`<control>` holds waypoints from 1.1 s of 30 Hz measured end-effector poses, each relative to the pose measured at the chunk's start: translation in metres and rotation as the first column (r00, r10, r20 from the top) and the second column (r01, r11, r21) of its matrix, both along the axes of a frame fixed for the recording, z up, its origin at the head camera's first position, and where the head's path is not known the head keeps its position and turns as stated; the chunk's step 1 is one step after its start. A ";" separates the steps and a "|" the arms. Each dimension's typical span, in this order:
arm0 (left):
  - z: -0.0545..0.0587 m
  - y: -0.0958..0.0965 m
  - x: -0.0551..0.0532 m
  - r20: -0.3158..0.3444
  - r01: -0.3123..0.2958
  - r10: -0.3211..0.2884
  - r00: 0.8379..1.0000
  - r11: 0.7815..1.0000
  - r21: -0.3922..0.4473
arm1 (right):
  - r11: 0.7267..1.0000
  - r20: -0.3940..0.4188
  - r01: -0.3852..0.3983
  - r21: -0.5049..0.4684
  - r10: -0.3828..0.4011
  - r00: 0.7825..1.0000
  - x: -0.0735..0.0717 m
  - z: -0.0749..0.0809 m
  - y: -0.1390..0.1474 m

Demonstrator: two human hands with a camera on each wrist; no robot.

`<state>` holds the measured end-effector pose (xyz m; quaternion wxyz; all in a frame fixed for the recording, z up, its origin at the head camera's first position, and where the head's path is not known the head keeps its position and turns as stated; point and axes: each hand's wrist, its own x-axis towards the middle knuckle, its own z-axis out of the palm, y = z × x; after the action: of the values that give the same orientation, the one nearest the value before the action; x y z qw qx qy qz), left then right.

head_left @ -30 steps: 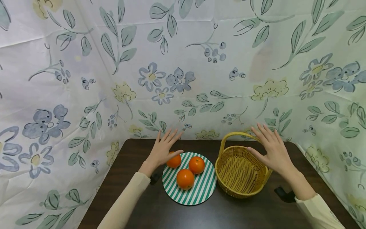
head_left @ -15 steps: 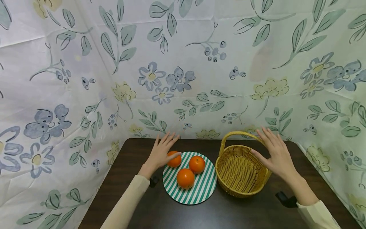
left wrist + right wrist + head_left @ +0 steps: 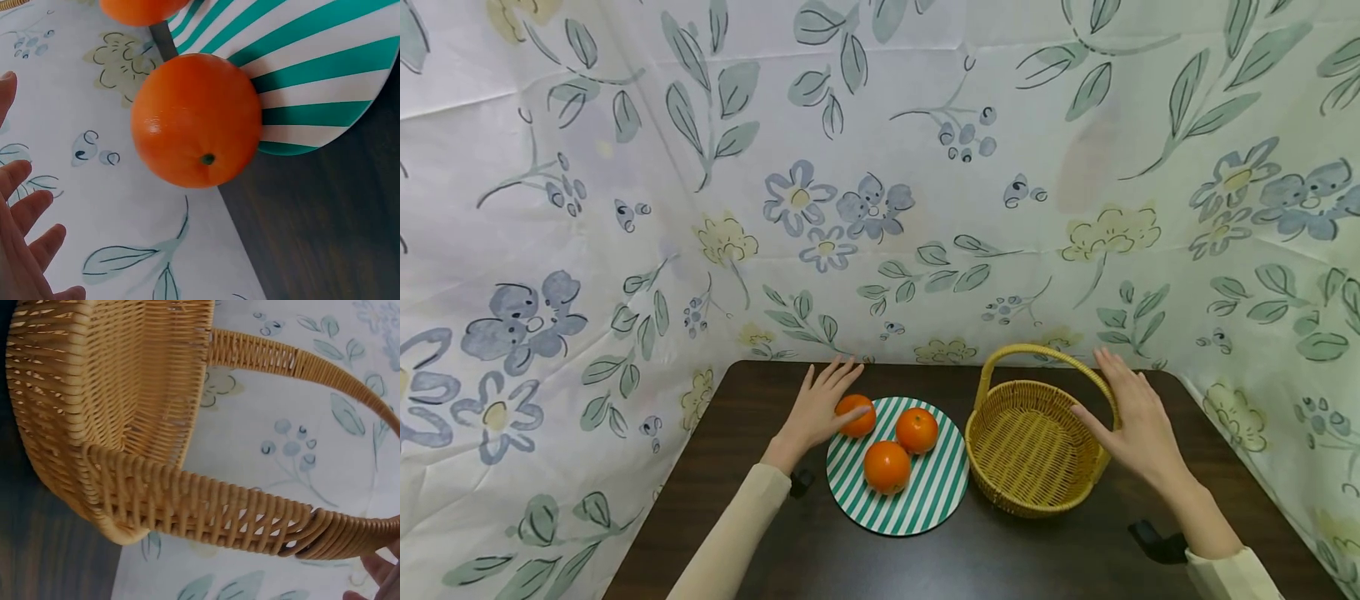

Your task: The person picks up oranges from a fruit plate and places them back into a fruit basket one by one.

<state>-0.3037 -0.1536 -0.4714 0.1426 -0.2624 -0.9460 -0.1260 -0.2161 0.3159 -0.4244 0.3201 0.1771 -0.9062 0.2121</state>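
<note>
My left hand [image 3: 816, 410] is beside the left orange [image 3: 860, 427], with spread fingers and the thumb in front of the fruit in the head view; contact cannot be told. That orange, the back orange [image 3: 917, 431] and the front orange [image 3: 887, 468] lie on a round green-and-white striped plate [image 3: 940, 487]. In the left wrist view the nearest orange [image 3: 197, 119] shows its stem spot, apart from my fingers [image 3: 28, 212]. My right hand [image 3: 1138, 425], fingers extended, is at the right of the handle [image 3: 1037, 349] of a wicker basket [image 3: 992, 483]; touch is unclear.
A dark wooden table [image 3: 880, 575] carries everything. Floral cloth [image 3: 880, 167] hangs behind it and at both sides. The basket stands close to the plate's right edge. A black wrist mount [image 3: 1157, 542] sits below my right wrist.
My right hand has moved slightly right, from over the basket's right rim to beside its handle. My left hand has dropped slightly toward the left orange. Plate, oranges and basket have stayed put.
</note>
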 end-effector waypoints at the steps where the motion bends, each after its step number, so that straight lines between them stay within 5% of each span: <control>1: -0.001 0.000 0.000 -0.002 0.000 0.000 1.000 1.000 -0.001 | 1.000 0.001 0.000 -0.005 0.000 1.000 0.001 -0.002 0.001; 14: -0.009 -0.003 0.002 0.027 -0.007 0.007 1.000 1.000 -0.009 | 0.998 0.035 0.011 -0.060 -0.009 0.999 0.011 -0.017 0.008; 22: -0.019 -0.005 0.002 0.101 -0.026 0.027 0.994 0.999 -0.019 | 0.995 0.120 0.042 -0.091 -0.031 0.992 0.017 -0.025 0.013; 33: -0.026 -0.006 0.001 0.118 -0.018 0.017 0.993 1.000 0.008 | 0.990 0.220 0.068 -0.126 -0.039 0.975 0.019 -0.039 0.019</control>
<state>-0.3027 -0.1597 -0.4975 0.0886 -0.2455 -0.9545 -0.1441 -0.1975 0.3349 -0.4634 0.2361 0.1068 -0.9241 0.2810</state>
